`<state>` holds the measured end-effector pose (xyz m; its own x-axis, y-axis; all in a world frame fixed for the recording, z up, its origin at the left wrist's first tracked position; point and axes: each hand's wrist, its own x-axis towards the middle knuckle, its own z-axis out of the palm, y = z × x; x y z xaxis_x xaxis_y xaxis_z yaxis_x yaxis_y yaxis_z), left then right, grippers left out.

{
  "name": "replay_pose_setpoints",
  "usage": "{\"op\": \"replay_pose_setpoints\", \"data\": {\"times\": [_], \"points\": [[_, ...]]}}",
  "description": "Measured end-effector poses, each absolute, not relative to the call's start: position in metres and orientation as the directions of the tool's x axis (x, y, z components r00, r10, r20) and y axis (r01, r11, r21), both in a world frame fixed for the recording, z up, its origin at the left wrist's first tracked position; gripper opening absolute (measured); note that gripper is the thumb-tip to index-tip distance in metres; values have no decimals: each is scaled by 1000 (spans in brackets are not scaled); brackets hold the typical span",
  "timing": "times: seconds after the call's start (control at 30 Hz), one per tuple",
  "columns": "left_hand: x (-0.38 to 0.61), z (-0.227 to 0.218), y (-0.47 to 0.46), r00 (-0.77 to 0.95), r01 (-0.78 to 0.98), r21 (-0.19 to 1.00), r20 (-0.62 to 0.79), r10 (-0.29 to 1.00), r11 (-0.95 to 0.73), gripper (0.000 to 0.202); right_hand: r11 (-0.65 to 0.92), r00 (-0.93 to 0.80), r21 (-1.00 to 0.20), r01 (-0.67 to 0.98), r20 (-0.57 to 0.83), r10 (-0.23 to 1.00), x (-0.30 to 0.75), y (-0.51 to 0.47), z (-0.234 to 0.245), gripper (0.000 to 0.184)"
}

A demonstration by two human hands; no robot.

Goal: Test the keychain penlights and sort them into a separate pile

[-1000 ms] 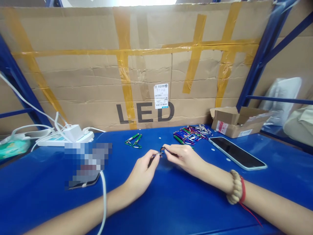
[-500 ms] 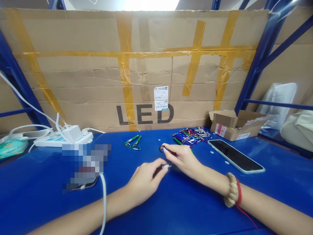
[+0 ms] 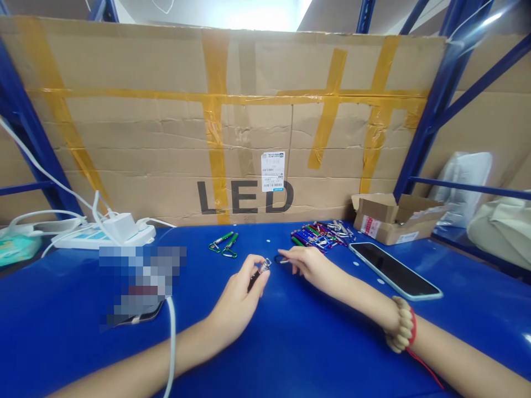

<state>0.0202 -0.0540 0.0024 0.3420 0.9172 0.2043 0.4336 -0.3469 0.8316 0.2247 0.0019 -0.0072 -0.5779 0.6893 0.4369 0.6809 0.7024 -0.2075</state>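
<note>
My left hand (image 3: 239, 297) is closed around a small dark keychain flashlight (image 3: 260, 269), its silver tip pointing up and to the right. My right hand (image 3: 309, 264) rests low on the blue table (image 3: 290, 342) just right of it, fingers pinched on a small black ring (image 3: 279, 258) that touches the table. The two hands are a short gap apart. Two green keychain flashlights (image 3: 224, 244) lie beyond my left hand. A pile of coloured keychain flashlights (image 3: 318, 234) lies behind my right hand.
A smartphone (image 3: 394, 270) lies face up at the right. An open small cardboard box (image 3: 394, 216) stands behind it. A white power strip with a charger (image 3: 108, 232) sits at the left, with a white cable (image 3: 171, 337) running toward me. A big cardboard box marked LED (image 3: 244, 121) walls the back.
The hands held the flashlight and ring together, then pulled apart. My left hand now lifts the flashlight's tip upward, and my right hand has lowered the ring to the table.
</note>
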Motion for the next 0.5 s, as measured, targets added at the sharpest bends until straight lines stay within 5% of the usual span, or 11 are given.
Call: {"op": "replay_pose_setpoints", "data": {"times": [0.17, 0.23, 0.37, 0.5], "points": [[20, 1, -54, 332, 440, 828, 211, 919, -349, 21, 687, -481, -346, 639, 517, 708, 216, -7, -4, 36], [20, 2, -53, 325, 459, 816, 214, 921, -352, 21, 632, -374, -502, 591, 523, 766, 210, -15, 3, 32], [19, 1, -52, 331, 446, 817, 228, 916, -365, 21, 413, -315, -844, 343, 311, 897, 195, -28, 11, 34], [19, -2, -52, 380, 445, 783, 274, 883, -434, 20, 411, -295, -876, 253, 335, 895, 185, -36, 11, 28]]}}
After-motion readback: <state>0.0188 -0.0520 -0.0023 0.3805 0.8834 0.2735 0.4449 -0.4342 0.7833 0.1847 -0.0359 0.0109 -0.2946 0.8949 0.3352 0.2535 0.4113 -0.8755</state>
